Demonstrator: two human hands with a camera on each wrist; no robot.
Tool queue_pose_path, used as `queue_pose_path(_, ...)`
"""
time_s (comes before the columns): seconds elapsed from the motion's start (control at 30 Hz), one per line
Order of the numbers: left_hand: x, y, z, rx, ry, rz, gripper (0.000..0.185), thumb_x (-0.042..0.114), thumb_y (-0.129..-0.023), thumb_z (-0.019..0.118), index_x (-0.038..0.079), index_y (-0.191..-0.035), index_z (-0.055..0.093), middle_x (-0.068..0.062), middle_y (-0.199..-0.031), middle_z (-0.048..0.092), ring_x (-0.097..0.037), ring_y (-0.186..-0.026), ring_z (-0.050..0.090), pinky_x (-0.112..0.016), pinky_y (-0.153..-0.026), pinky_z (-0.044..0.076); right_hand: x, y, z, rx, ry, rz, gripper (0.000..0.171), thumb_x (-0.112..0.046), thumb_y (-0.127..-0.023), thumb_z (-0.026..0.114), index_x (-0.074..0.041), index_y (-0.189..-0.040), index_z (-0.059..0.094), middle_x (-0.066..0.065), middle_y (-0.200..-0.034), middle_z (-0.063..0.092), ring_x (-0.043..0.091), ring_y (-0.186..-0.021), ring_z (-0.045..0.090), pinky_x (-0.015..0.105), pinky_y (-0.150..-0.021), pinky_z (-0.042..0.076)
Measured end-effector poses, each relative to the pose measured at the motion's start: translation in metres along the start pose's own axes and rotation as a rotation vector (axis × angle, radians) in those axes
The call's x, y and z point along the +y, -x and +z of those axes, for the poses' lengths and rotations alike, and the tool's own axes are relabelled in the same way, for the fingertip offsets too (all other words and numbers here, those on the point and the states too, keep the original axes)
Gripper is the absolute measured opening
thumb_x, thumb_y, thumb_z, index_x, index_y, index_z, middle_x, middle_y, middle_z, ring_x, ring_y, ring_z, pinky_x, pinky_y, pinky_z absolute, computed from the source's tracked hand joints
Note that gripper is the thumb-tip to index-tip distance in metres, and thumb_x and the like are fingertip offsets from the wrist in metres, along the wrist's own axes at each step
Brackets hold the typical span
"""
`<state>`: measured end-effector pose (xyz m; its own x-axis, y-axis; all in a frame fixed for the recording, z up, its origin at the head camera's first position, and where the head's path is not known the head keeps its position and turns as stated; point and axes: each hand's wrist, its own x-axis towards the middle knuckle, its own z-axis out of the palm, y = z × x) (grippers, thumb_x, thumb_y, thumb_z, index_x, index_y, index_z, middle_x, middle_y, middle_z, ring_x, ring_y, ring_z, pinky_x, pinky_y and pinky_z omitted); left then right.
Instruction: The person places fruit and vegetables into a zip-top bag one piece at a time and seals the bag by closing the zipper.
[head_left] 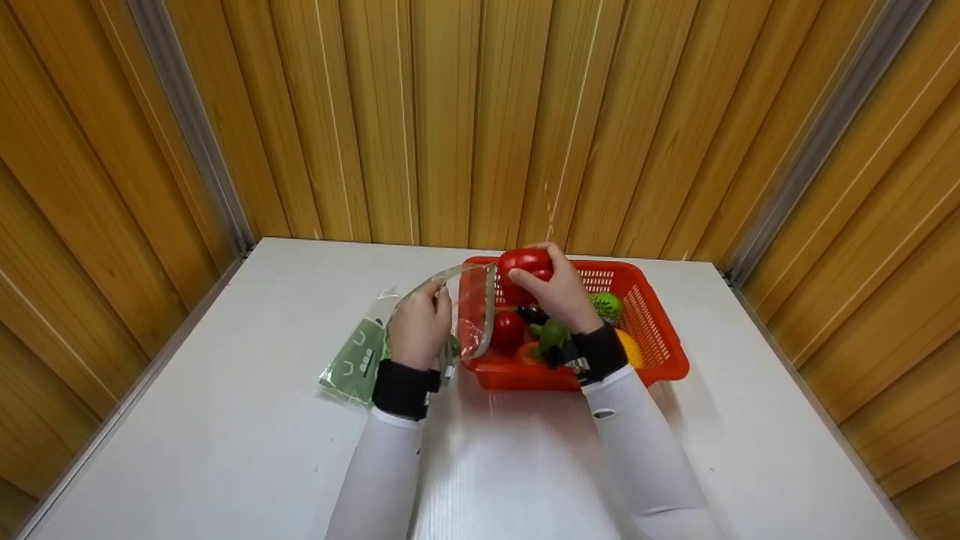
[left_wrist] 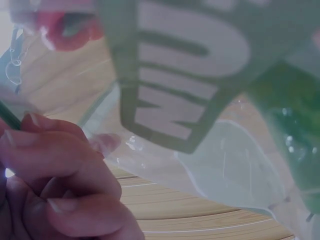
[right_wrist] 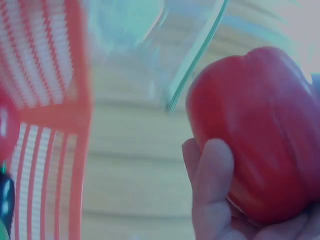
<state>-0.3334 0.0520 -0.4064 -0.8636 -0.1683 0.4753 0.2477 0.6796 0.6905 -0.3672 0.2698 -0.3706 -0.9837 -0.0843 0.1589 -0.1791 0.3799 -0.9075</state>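
My right hand [head_left: 555,286] grips a red bell pepper [head_left: 525,264] above the left part of a red plastic basket [head_left: 670,366]. In the right wrist view the thumb and fingers wrap the lower side of the bell pepper [right_wrist: 255,135]. My left hand [head_left: 420,326] pinches the edge of a clear zip bag with green print [head_left: 358,360]. The bag's mouth gapes toward the pepper, its green zip strip [right_wrist: 192,65] close beside it. Large pale letters [left_wrist: 175,75] show on the bag in the left wrist view, with something green [left_wrist: 285,125] inside.
The basket holds another round red item [head_left: 508,332], a green textured one [head_left: 606,307], a yellow-orange one [head_left: 628,348] and a dark one partly hidden by the right wrist. A white table [head_left: 247,450] lies beneath, with wood-look walls [head_left: 442,120] behind and at both sides.
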Motion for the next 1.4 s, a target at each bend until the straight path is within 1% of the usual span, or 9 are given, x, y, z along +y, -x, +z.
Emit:
queue_pose_path(0.37,0.002,-0.001,-0.001,-0.004,-0.013,-0.002,0.026,0.018,-0.101,0.058,0.006,-0.112,0.077,-0.011,-0.068,0.062,-0.030,-0.065,0.058,-0.051,-0.064,0.051,0.013,0.020,0.064,0.069,-0.128,-0.006,0.053,-0.029,-0.094,0.073,-0.011,-0.138,0.049,0.022,-0.137,0.057,0.038,-0.124,0.059,0.057,-0.102,0.051)
queue_pose_path(0.5,0.003,0.000,-0.001,-0.024,-0.007,-0.026,0.028,0.019,-0.101,0.058,0.005,-0.116,0.077,-0.016,-0.085,0.075,-0.032,-0.074,0.067,-0.051,-0.069,0.055,0.019,0.024,0.083,0.049,-0.101,-0.015,0.055,-0.030,-0.095,0.074,-0.011,-0.139,0.047,0.023,-0.138,0.057,0.038,-0.124,0.059,0.056,-0.103,0.051)
queue_pose_path(0.6,0.004,0.000,-0.002,-0.026,0.008,-0.038,0.029,0.019,-0.102,0.058,0.005,-0.120,0.076,-0.018,-0.102,0.078,-0.033,-0.082,0.073,-0.052,-0.073,0.057,0.023,0.026,0.095,0.017,-0.060,-0.030,0.056,-0.029,-0.095,0.074,-0.010,-0.139,0.046,0.022,-0.139,0.055,0.038,-0.123,0.059,0.054,-0.103,0.052)
queue_pose_path(0.73,0.005,0.000,-0.002,-0.004,0.006,-0.017,0.029,0.018,-0.101,0.059,0.004,-0.119,0.076,-0.019,-0.107,0.078,-0.036,-0.087,0.075,-0.053,-0.074,0.058,0.020,0.030,0.100,-0.029,0.011,-0.053,0.055,-0.024,-0.096,0.072,-0.009,-0.141,0.043,0.023,-0.142,0.049,0.040,-0.123,0.057,0.055,-0.103,0.051)
queue_pose_path(0.87,0.006,0.001,-0.001,0.016,-0.030,0.011,0.028,0.018,-0.101,0.059,0.002,-0.117,0.076,-0.021,-0.105,0.078,-0.040,-0.090,0.075,-0.056,-0.075,0.059,0.017,0.034,0.100,-0.104,0.032,-0.085,0.064,-0.010,-0.092,0.067,-0.010,-0.149,0.038,0.024,-0.150,0.041,0.043,-0.131,0.050,0.059,-0.109,0.046)
queue_pose_path(1.0,0.006,0.002,-0.002,0.033,-0.029,0.033,0.029,0.017,-0.100,0.060,0.001,-0.118,0.076,-0.023,-0.104,0.077,-0.041,-0.086,0.074,-0.057,-0.073,0.058,0.020,0.036,0.104,-0.140,-0.002,-0.187,0.075,0.001,-0.090,0.063,-0.003,-0.157,0.028,0.027,-0.155,0.037,0.047,-0.130,0.052,0.059,-0.109,0.046)
queue_pose_path(1.13,0.005,0.003,-0.003,0.035,0.002,0.052,0.028,0.016,-0.101,0.059,0.000,-0.118,0.075,-0.024,-0.098,0.077,-0.040,-0.079,0.072,-0.055,-0.069,0.056,0.026,0.035,0.113,-0.172,-0.089,-0.307,0.067,0.008,-0.096,0.055,0.008,-0.156,0.024,0.034,-0.155,0.038,0.049,-0.134,0.053,0.056,-0.112,0.045)
queue_pose_path(1.17,0.005,0.003,-0.004,0.036,-0.001,0.055,0.028,0.016,-0.101,0.059,0.001,-0.118,0.075,-0.024,-0.096,0.077,-0.040,-0.078,0.072,-0.056,-0.069,0.055,0.027,0.035,0.115,-0.186,-0.108,-0.332,0.063,0.009,-0.098,0.053,0.010,-0.154,0.026,0.034,-0.156,0.037,0.048,-0.142,0.046,0.056,-0.116,0.040)
queue_pose_path(1.4,0.005,0.002,-0.005,0.053,-0.032,0.058,0.028,0.019,-0.102,0.059,0.003,-0.119,0.076,-0.022,-0.093,0.078,-0.041,-0.073,0.071,-0.056,-0.064,0.052,0.028,0.035,0.116,-0.272,-0.096,-0.358,0.047,0.007,-0.100,0.047,0.010,-0.147,0.042,0.031,-0.150,0.050,0.044,-0.140,0.050,0.050,-0.115,0.043)
